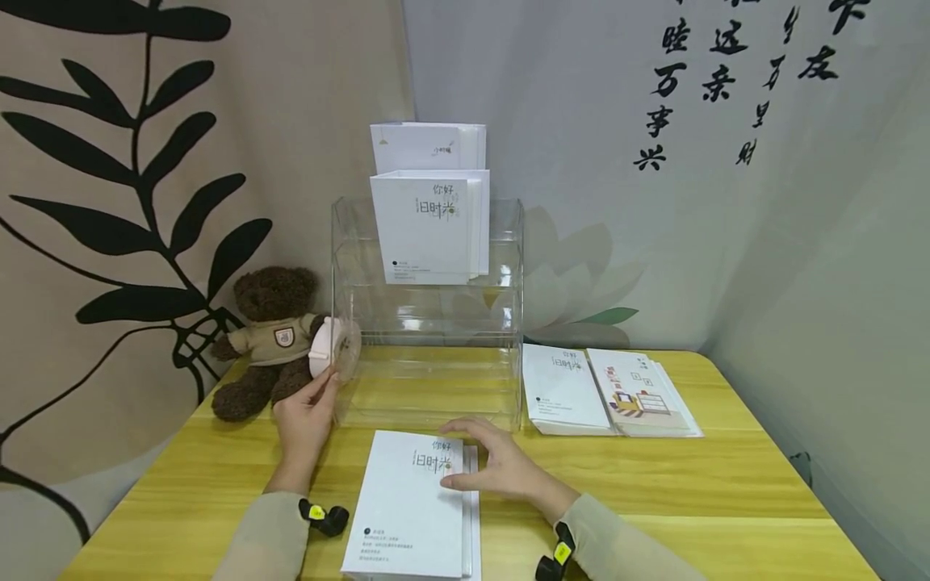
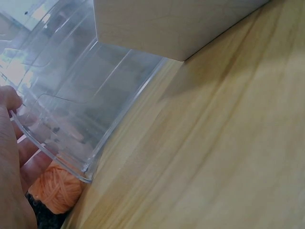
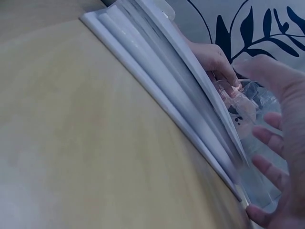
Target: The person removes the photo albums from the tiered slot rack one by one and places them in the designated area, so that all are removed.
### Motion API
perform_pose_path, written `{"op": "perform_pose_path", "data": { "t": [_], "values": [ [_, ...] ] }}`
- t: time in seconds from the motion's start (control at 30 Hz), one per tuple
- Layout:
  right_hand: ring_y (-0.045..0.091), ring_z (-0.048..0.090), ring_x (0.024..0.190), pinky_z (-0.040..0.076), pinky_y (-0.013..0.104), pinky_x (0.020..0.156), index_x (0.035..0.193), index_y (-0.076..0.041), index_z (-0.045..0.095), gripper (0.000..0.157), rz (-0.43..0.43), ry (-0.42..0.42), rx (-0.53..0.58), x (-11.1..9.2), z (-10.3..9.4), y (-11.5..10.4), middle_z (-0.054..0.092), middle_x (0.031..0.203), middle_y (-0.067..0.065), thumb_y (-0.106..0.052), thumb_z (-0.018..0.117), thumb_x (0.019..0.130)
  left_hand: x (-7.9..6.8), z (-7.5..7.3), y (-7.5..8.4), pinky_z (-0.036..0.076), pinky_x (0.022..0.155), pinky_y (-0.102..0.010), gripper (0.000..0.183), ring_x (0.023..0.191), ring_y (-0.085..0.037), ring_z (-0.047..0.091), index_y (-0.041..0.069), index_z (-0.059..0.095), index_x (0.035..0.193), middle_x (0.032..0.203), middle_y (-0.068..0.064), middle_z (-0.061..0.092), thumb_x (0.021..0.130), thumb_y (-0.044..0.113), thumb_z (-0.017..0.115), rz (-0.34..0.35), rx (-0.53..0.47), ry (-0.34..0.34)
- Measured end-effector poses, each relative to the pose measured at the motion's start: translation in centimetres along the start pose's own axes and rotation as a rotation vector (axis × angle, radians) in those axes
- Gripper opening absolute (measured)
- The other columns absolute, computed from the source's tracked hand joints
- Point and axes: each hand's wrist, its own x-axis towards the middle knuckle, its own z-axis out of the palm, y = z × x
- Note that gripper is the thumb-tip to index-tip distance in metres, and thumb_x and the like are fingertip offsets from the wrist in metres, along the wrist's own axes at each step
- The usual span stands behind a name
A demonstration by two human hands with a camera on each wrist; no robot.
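A clear plastic tiered rack (image 1: 429,323) stands on the table, with white booklets (image 1: 425,230) upright in its upper tiers. My left hand (image 1: 307,420) holds the rack's left side edge; in the left wrist view the thumb is on one face of the clear panel and the fingers behind it. In front of the rack lies a stack of white booklets (image 1: 407,508) with printed characters on the cover. Over that stack's right side is my right hand (image 1: 501,464), thumb and fingers spread apart and gripping nothing. The right wrist view shows the stack's page edges (image 3: 176,86) beside the fingers.
Left of the rack sits a brown teddy bear (image 1: 272,339). A ball of orange yarn (image 2: 57,188) lies by the rack's side. To the right are two more booklet piles, one plain white (image 1: 567,395) and one illustrated (image 1: 639,395). Printed curtains hang behind the table.
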Motion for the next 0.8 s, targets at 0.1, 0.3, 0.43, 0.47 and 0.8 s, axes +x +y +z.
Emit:
{"op": "perform_pose_path", "data": {
  "t": [0.1,0.3,0.43,0.47,0.8],
  "values": [
    [0.018,0.045,0.135,0.035,0.057,0.108,0.141,-0.031,0.054,0.066,-0.023,-0.007,0.010,0.2,0.0,-0.2,0.053,0.146,0.000,-0.044,0.083,0.083,0.3,-0.1,0.1,0.047,0.062,-0.006,0.022,0.072,0.016,0.061,0.015,0.079,0.112,0.097,-0.005,0.077,0.091,0.020,0.078,0.012,0.002,-0.001],
    [0.020,0.050,0.132,0.039,0.052,0.107,0.139,-0.023,0.057,0.054,-0.046,0.037,0.095,0.4,0.5,-0.6,0.057,0.142,0.004,-0.031,0.078,0.090,0.6,-0.1,0.2,0.046,0.061,-0.005,0.022,0.069,0.018,0.059,0.014,0.079,0.111,0.094,-0.007,0.077,0.091,0.021,0.078,0.045,0.023,0.010],
    [0.025,0.058,0.123,0.044,0.044,0.106,0.133,-0.010,0.061,0.041,-0.052,0.107,0.181,0.5,0.7,-0.6,0.063,0.132,0.014,-0.019,0.073,0.095,0.5,-0.1,0.2,0.044,0.059,-0.004,0.021,0.066,0.018,0.057,0.015,0.080,0.111,0.091,-0.008,0.077,0.091,0.022,0.078,0.056,0.037,0.017],
    [0.026,0.060,0.120,0.045,0.043,0.106,0.132,-0.008,0.062,0.039,-0.049,0.115,0.203,0.5,0.7,-0.7,0.064,0.129,0.015,-0.017,0.072,0.095,0.4,-0.1,0.2,0.044,0.059,-0.004,0.021,0.066,0.018,0.057,0.015,0.080,0.111,0.091,-0.007,0.077,0.091,0.023,0.078,0.055,0.039,0.017],
    [0.028,0.066,0.109,0.050,0.040,0.100,0.122,-0.002,0.067,0.023,-0.122,0.205,0.138,4.8,-5.8,-4.2,0.069,0.118,0.014,-0.010,0.064,0.100,-0.1,0.0,0.0,0.046,0.062,-0.005,0.021,0.070,0.017,0.060,0.014,0.080,0.110,0.093,-0.008,0.076,0.089,0.017,0.079,0.045,0.004,0.020]
  ]
}}
